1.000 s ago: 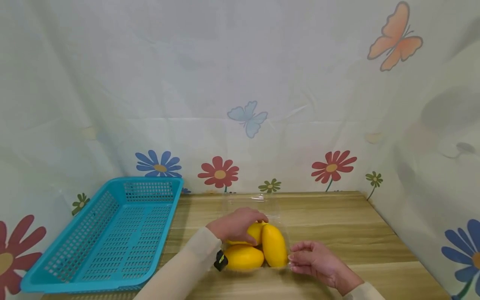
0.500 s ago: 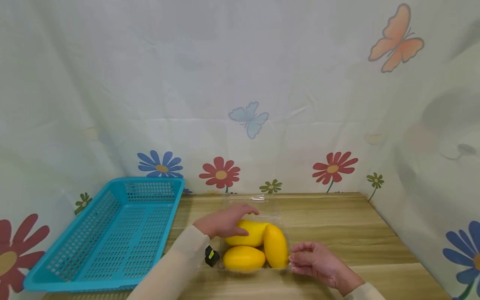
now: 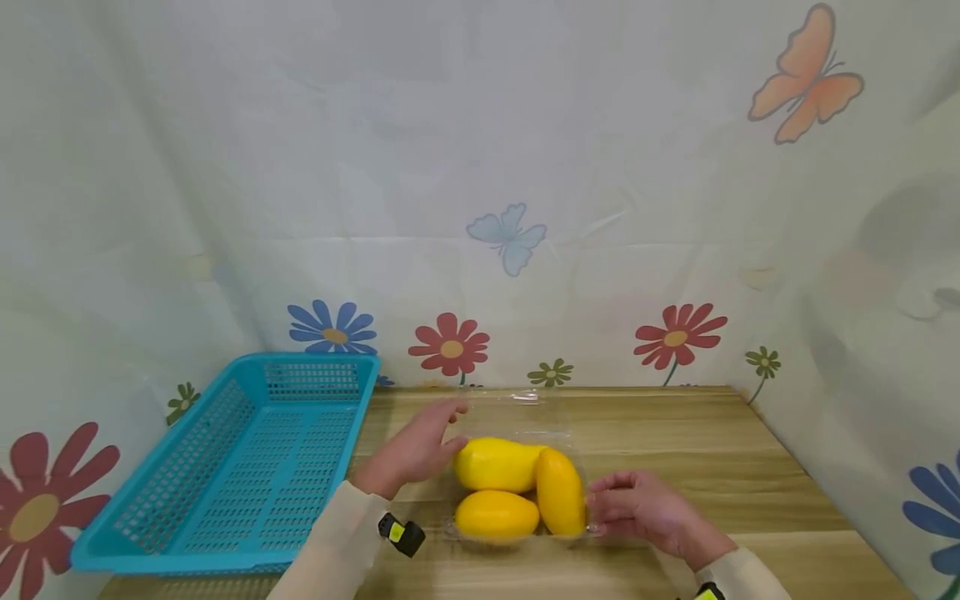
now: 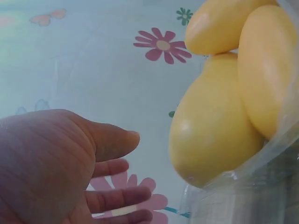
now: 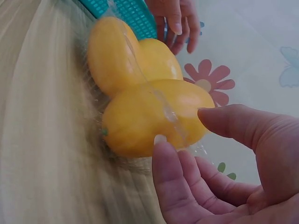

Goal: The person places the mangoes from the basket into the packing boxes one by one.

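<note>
Three yellow mangoes lie in a clear plastic box [image 3: 517, 417], whose transparent lid part spreads toward the wall. One mango [image 3: 497, 465] is at the back, another mango [image 3: 497, 514] in front of it, and a third mango [image 3: 561, 492] stands lengthwise at the right. My left hand [image 3: 414, 446] is off the box's left side, fingers apart and holding nothing; in the left wrist view its thumb [image 4: 119, 141] is clear of the nearest mango [image 4: 210, 135]. At the box's right edge, my right hand [image 3: 648, 512] holds the thin rim between thumb [image 5: 229, 121] and fingers.
A blue-green plastic basket [image 3: 281, 471] with perforated walls stands to the left, nothing visible inside. Wood-grain tabletop [image 3: 697, 450] runs to the right of the box. Behind hangs a pale cloth [image 3: 360, 167] printed with flowers and butterflies.
My left hand has let go of the back mango and drawn away to the left. That mango stays in the box. My right hand keeps its place at the box's right edge.
</note>
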`<act>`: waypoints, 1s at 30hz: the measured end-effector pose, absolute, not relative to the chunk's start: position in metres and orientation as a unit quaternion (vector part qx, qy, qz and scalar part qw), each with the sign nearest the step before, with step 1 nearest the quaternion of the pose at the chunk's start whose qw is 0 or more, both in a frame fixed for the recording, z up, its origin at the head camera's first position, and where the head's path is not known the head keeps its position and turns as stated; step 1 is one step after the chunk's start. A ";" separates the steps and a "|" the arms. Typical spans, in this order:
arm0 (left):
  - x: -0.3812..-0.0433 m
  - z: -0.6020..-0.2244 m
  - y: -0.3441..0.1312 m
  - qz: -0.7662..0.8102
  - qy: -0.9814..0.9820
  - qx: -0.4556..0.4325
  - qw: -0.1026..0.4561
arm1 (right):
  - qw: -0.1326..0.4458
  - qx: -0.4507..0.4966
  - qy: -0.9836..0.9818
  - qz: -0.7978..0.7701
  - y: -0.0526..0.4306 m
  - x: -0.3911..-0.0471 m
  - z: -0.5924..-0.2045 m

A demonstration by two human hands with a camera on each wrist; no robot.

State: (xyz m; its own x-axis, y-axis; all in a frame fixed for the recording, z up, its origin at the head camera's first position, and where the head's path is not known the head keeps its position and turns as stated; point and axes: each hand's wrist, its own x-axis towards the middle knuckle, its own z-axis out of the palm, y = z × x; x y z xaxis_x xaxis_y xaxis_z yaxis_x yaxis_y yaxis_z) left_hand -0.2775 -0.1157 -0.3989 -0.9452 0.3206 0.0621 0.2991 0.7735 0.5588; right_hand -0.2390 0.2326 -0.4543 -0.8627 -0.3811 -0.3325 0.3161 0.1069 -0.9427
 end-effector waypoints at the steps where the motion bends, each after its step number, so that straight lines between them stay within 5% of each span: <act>1: -0.276 -0.400 -0.115 0.302 0.941 0.151 0.018 | 0.258 -0.026 0.702 -0.663 0.233 -0.241 -0.453; 10: -0.269 -0.418 -0.111 0.375 0.925 0.048 0.032 | 0.208 -0.025 0.758 -0.617 0.237 -0.258 -0.438; 30: -0.295 -0.464 -0.122 0.535 0.843 -0.027 0.054 | 0.127 0.015 0.788 -0.603 0.227 -0.306 -0.448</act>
